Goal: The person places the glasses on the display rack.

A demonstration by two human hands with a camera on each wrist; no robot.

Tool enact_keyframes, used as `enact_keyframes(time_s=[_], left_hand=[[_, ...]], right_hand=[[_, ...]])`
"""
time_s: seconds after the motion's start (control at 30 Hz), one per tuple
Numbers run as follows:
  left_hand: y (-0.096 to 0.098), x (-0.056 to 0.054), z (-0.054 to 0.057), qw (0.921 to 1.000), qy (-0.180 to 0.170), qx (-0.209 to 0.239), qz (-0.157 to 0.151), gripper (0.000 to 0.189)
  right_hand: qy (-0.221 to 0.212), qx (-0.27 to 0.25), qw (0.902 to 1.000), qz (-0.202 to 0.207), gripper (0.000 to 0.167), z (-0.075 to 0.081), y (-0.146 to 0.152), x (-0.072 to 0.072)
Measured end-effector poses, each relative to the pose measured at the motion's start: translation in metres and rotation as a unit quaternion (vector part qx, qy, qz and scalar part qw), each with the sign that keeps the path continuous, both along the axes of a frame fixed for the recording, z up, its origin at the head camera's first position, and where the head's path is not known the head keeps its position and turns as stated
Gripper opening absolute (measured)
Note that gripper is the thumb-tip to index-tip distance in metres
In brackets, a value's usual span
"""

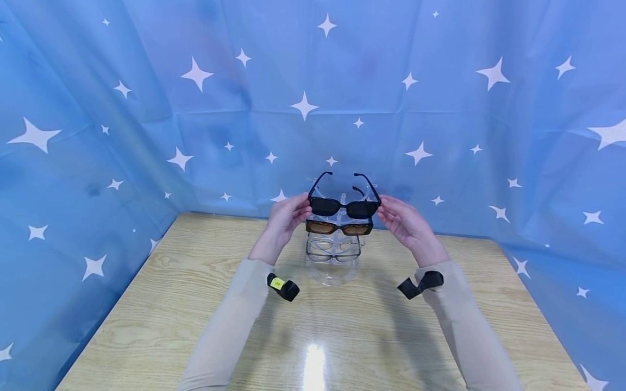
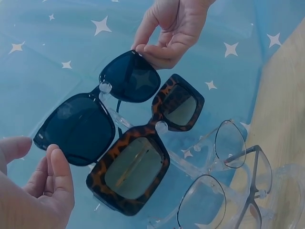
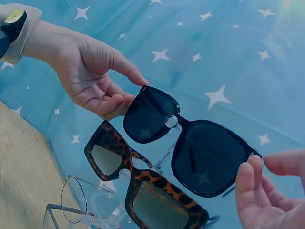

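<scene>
Black sunglasses (image 1: 344, 208) with dark lenses sit at the top of a clear display stand (image 1: 332, 279), a clear peg of it showing at their bridge in both wrist views. My left hand (image 1: 288, 217) pinches their left outer corner between thumb and fingers. At the opposite corner, my right hand (image 1: 403, 220) pinches the frame the same way. Just below are tortoiseshell sunglasses (image 2: 128, 162) with brownish lenses. Lower on the stand hang thin round wire glasses (image 2: 202, 202) and, under them, grey-framed glasses (image 1: 335, 258).
The stand is on a light wooden table (image 1: 195, 304) near its back edge. Behind and at the sides hangs a blue curtain (image 1: 274, 65) with white stars. Black straps (image 1: 283, 287) circle both sleeved wrists.
</scene>
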State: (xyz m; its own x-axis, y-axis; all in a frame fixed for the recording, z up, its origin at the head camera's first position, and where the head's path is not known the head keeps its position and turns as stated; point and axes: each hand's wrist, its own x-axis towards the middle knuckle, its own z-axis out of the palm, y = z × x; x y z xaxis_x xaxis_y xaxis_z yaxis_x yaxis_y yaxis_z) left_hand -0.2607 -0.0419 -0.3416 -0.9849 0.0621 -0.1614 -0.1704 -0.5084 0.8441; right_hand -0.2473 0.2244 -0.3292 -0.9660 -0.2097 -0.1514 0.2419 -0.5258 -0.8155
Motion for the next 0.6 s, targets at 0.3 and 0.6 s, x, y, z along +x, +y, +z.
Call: enact_keyframes(time_s=[0.3, 0.6], left_hand=[[-0.01, 0.003, -0.009, 0.9998, 0.006, -0.015, -0.007, 0.009], [-0.022, 0.013, -0.022, 0.9991, 0.014, -0.039, -0.008, 0.013]], right_hand=[[0.002, 0.038, 0.9993, 0.003, 0.027, -0.004, 0.007, 0.01], [0.023, 0.055, 0.9981, 0.01, 0.013, -0.013, 0.014, 0.028]])
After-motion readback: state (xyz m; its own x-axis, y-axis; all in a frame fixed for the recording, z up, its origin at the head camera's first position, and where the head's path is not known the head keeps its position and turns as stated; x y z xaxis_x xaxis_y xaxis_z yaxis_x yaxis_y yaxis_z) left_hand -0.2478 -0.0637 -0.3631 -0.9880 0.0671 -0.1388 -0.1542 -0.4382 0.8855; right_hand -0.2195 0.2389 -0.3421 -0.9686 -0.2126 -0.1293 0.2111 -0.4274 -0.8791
